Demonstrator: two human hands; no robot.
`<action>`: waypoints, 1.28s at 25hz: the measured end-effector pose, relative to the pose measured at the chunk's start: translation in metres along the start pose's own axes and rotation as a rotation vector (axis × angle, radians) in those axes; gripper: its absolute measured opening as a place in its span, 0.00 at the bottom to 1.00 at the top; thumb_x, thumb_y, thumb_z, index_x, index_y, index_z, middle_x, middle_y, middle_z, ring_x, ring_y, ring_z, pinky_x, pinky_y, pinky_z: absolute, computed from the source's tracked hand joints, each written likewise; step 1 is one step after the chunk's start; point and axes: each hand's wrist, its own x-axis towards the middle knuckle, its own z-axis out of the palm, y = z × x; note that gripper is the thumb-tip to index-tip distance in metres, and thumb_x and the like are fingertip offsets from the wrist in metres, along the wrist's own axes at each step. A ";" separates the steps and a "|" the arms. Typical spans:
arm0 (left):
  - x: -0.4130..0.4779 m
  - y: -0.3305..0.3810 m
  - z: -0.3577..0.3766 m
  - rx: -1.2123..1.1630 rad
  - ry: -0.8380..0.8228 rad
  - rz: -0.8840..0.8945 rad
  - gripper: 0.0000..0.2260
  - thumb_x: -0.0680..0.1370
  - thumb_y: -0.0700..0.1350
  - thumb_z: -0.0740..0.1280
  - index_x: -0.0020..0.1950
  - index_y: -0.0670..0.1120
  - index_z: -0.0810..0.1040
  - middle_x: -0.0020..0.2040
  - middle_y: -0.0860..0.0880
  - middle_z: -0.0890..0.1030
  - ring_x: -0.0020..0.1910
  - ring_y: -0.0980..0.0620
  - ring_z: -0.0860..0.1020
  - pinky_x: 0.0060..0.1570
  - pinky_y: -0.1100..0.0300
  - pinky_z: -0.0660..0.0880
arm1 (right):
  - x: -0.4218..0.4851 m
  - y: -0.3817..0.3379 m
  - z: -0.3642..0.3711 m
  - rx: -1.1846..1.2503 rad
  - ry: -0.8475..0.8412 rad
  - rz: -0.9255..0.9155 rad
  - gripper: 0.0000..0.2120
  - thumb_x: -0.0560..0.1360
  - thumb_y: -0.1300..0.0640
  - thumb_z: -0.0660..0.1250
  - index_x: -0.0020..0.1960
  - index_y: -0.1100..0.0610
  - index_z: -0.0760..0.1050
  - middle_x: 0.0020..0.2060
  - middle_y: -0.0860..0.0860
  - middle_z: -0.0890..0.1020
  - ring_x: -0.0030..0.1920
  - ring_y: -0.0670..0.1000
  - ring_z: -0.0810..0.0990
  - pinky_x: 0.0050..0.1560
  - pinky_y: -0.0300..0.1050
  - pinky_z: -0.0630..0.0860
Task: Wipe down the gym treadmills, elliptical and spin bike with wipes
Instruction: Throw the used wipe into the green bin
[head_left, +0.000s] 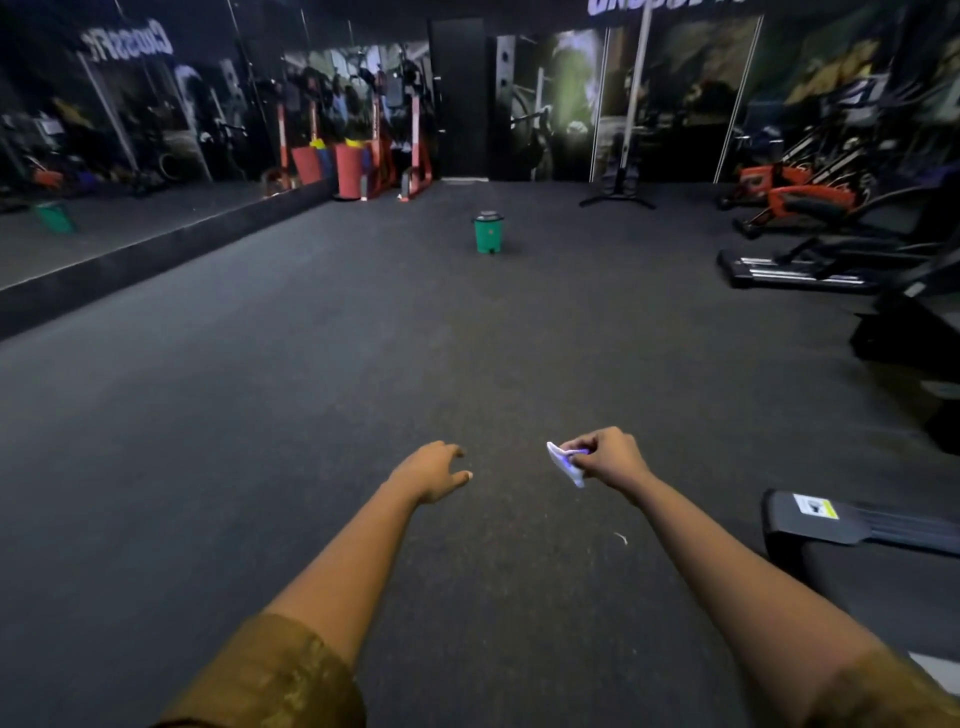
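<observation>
While the left hand (434, 470) hangs loose and empty at lower centre, the right hand (608, 457) pinches a wipe (566, 464), likely limp and light, best bunched.

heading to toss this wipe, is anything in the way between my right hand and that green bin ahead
Nothing visible does. The dark rubber floor runs bare from the crumpled white wipe pinched in the right hand to the small green lidded bin; the black treadmills sit off to the right.
</observation>
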 end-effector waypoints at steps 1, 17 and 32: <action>0.030 0.000 -0.008 -0.001 -0.005 0.005 0.24 0.81 0.53 0.60 0.74 0.44 0.64 0.72 0.42 0.67 0.70 0.44 0.66 0.67 0.52 0.65 | 0.030 -0.001 -0.002 -0.002 0.001 0.001 0.12 0.68 0.64 0.66 0.48 0.54 0.84 0.41 0.55 0.85 0.43 0.45 0.81 0.39 0.37 0.72; 0.571 -0.020 -0.178 0.056 -0.082 0.090 0.23 0.81 0.53 0.60 0.74 0.44 0.64 0.72 0.42 0.66 0.70 0.44 0.67 0.68 0.50 0.65 | 0.566 -0.010 -0.063 -0.049 0.012 0.052 0.10 0.73 0.61 0.65 0.48 0.54 0.84 0.44 0.54 0.85 0.46 0.50 0.81 0.44 0.43 0.76; 1.083 -0.048 -0.333 0.005 -0.094 -0.044 0.25 0.81 0.52 0.60 0.75 0.43 0.61 0.74 0.43 0.64 0.72 0.44 0.65 0.69 0.51 0.64 | 1.121 -0.037 -0.114 -0.200 -0.061 -0.024 0.10 0.75 0.56 0.65 0.51 0.56 0.83 0.48 0.57 0.84 0.49 0.55 0.82 0.44 0.42 0.75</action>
